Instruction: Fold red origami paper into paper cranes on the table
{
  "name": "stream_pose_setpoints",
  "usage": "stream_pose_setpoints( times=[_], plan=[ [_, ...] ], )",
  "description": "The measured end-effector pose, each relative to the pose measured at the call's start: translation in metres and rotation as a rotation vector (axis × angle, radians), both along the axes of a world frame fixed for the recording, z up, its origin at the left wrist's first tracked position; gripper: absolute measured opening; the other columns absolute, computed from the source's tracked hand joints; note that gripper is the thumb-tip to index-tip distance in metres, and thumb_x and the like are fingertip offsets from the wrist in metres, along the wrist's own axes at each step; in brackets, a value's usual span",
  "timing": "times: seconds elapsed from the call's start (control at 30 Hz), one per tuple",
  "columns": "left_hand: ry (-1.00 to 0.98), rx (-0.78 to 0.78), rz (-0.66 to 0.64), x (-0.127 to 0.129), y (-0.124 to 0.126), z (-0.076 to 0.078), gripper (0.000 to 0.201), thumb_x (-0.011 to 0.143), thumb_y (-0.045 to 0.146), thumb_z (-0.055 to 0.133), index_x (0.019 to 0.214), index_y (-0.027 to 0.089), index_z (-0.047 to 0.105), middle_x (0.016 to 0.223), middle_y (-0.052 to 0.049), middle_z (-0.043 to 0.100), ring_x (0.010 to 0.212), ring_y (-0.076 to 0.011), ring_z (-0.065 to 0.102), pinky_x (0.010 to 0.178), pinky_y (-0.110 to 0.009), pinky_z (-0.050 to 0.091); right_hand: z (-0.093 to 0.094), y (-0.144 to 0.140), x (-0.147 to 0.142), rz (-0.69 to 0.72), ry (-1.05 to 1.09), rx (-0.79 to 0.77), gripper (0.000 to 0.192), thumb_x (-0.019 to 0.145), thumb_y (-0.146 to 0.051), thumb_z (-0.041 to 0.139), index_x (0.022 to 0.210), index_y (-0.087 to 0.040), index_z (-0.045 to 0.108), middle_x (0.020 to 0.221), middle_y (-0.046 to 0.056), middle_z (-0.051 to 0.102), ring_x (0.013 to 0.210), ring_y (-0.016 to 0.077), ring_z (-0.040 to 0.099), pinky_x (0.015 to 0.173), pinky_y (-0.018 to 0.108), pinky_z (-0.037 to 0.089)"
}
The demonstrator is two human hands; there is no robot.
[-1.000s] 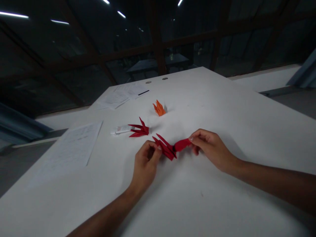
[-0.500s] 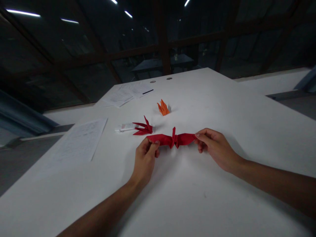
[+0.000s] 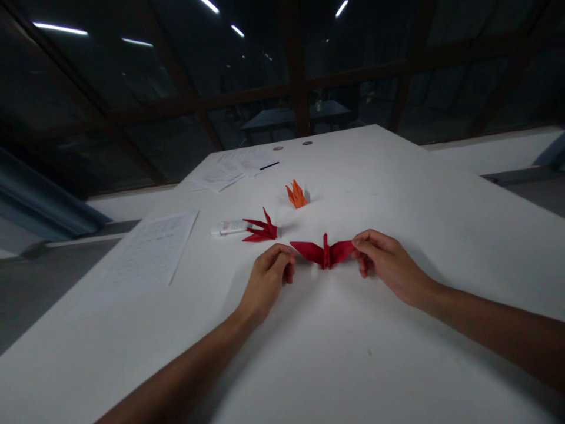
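Head view: the right hand [image 3: 388,265] pinches the right wing tip of a red paper crane [image 3: 324,252], which lies spread on the white desk [image 3: 353,365] between both hands. The left hand [image 3: 269,280] rests with fingers curled, fingertips at the left wing tip; whether it grips is unclear. Beyond the left hand lie another red folded piece [image 3: 261,229], a small tube [image 3: 229,227], an orange folded piece [image 3: 297,195] and printed sheets [image 3: 150,253].

The single head camera is looking forward and down across the bench [image 3: 397,194], sitting close above the fingers [image 3: 282,259], with dark windows lying far beyond them.
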State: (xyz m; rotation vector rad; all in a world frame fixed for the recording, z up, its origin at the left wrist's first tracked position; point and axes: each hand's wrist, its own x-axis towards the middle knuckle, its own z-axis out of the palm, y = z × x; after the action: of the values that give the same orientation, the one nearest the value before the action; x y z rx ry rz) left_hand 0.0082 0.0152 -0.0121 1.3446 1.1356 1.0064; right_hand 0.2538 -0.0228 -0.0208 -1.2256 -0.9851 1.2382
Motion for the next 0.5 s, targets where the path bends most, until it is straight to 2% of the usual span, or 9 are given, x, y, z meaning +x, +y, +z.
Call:
stream_pose_setpoints(
  times=[0.1,0.23,0.5],
  plan=[
    [0.052,-0.010,-0.009,-0.0025,0.0022,0.0004,0.017,0.091,0.037,0.060,0.092,0.021,0.058,0.062,0.005,0.058,0.054,-0.0110,0.051,0.052,-0.023,0.037,0.0010,0.0016,-0.0007,0.006,-0.028,-0.034,0.021,0.082,-0.040,0.068,0.090,-0.023,0.059,0.070,-0.004,0.060,0.047,0.0108,0.052,0.043,0.028,0.039],
    [0.022,-0.006,0.030,-0.0042,0.0033,-0.0027,0.017,0.091,0.037,0.062,0.097,0.024,0.054,0.062,0.006,0.057,0.054,-0.0112,0.052,0.052,-0.023,0.039,0.0058,0.0017,-0.0034,-0.085,0.092,-0.022,0.027,0.076,-0.038,0.073,0.093,-0.025,0.056,0.062,-0.009,0.050,0.046,0.0095,0.042,0.042,0.027,0.041],
    [-0.060,0.027,0.055,-0.0026,0.0001,-0.0042,0.015,0.091,0.036,0.060,0.094,0.024,0.051,0.067,0.006,0.055,0.056,-0.0098,0.052,0.054,-0.022,0.040,0.0053,0.0056,0.0027,-0.186,0.173,0.023,0.021,0.080,-0.036,0.067,0.093,-0.027,0.054,0.066,-0.009,0.045,0.045,0.0070,0.033,0.039,0.023,0.033]
  ],
)
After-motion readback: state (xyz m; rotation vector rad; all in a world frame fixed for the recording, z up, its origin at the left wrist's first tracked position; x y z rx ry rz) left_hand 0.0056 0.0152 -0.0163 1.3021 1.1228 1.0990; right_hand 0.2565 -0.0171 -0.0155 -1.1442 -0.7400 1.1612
